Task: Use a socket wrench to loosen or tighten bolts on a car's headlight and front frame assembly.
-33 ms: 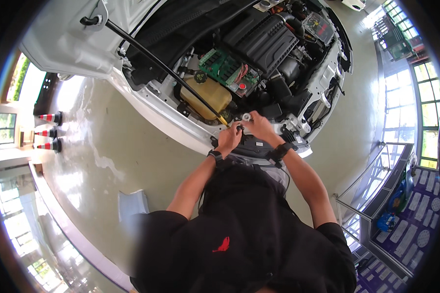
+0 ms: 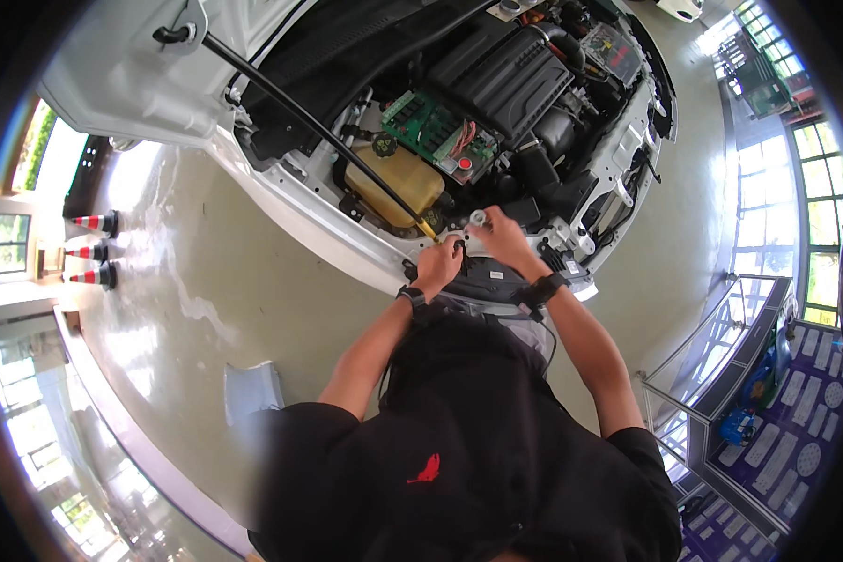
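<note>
Over the front edge of a car's engine bay, my left hand (image 2: 438,266) is closed, with thumb and fingers pinched on a small dark part (image 2: 459,245). Its exact kind is too small to tell. Just to the right and a little farther in, my right hand (image 2: 503,238) is bent round a small whitish ring-shaped piece (image 2: 478,217), held at the fingertips. Close beyond my left hand is the yellow lower end of the black hood prop rod (image 2: 328,140). A yellowed plastic coolant tank (image 2: 393,185) lies behind the rod.
The raised white hood (image 2: 122,75) is at upper left. Beyond the tank sit a green circuit board (image 2: 421,129) with a red button and a black engine cover (image 2: 501,80). Striped cones (image 2: 94,251) stand on the left floor; a metal-railed display stand (image 2: 712,384) is at right.
My right hand has shifted slightly to the right with the whitish piece, a little farther from my left hand. The left hand stays in place.
</note>
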`<state>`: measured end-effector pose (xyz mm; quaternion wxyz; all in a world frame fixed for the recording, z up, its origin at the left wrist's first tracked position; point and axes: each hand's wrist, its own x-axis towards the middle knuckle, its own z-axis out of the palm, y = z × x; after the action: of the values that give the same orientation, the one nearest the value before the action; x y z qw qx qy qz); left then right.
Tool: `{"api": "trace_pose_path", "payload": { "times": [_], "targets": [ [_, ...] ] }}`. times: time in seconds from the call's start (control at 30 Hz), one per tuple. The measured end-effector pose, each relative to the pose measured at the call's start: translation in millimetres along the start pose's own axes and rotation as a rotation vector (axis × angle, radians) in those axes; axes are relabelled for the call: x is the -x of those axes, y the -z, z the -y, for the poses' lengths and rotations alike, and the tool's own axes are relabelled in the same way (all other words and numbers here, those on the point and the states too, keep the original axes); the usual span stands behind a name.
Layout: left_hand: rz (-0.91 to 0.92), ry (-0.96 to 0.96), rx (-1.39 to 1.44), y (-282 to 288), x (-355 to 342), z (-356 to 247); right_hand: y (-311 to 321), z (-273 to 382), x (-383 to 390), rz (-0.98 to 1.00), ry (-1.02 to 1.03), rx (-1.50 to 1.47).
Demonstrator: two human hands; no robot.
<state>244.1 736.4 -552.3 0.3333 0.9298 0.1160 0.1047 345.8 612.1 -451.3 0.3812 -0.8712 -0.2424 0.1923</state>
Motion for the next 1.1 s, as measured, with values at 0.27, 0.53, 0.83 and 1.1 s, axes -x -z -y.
{"api": "trace_pose_path", "payload": {
  "times": [0.27,0.53,0.83,1.1],
  "targets": [
    [0.059,0.013,-0.079,1.9,-1.1,-3.2,44.6,-10.4,26.9,-0.103,-0.149,-0.214],
    [0.187,0.061,-0.008,5.4,-1.9,-6.1,19.7,-59.2,68.8,-0.067,-0.388,-0.397],
    [0.217,-0.002,0.127,12.4,-2.5,-12.1,33.9,-63.1,82.8,-0.033,-0.587,-1.212],
    [0.576,0.281,0.941,21.5,-26.7,-40.5,37.7,-85.7,91.9,0.112,-0.629,-1.615]
  ]
}}
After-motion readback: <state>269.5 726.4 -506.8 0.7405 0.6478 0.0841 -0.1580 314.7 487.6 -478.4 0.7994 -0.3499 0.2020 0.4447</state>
